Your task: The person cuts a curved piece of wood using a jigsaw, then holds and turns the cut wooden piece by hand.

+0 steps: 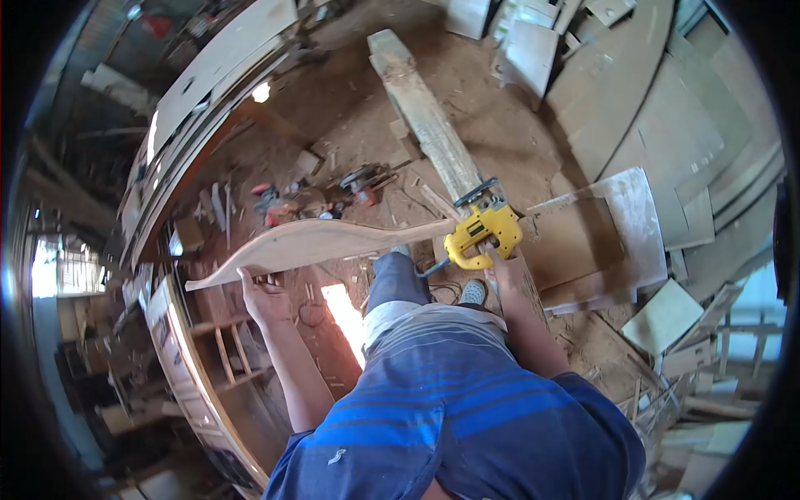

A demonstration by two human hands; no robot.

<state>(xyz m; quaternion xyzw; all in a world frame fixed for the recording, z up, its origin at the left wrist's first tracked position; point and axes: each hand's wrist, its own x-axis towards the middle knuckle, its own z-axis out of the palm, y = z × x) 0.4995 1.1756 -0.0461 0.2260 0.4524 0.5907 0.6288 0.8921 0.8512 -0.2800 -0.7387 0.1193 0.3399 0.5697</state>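
My left hand (pixel 265 298) grips the lower edge of a curved wooden board (pixel 308 242) near its left end, thumb along the edge and fingers curled. The board spans the view sideways, and its narrow right end meets the side of a yellow jigsaw (pixel 473 237); whether they touch is unclear. Wrapped round the jigsaw's handle is my right hand (pixel 502 265), with part of the fingers hidden by the tool. The jigsaw's dark base plate points away from me, over the near part of a rough wooden beam (pixel 433 125). Its blade cannot be made out.
Power tools (pixel 362 183) and offcuts lie on the dusty floor ahead. A wooden cabinet frame (pixel 200 375) stands at left, below stacked boards (pixel 225 62). Sheets of board (pixel 642 125) lean at right, and a shallow panel (pixel 642 225) lies nearer. A cable hangs by my legs.
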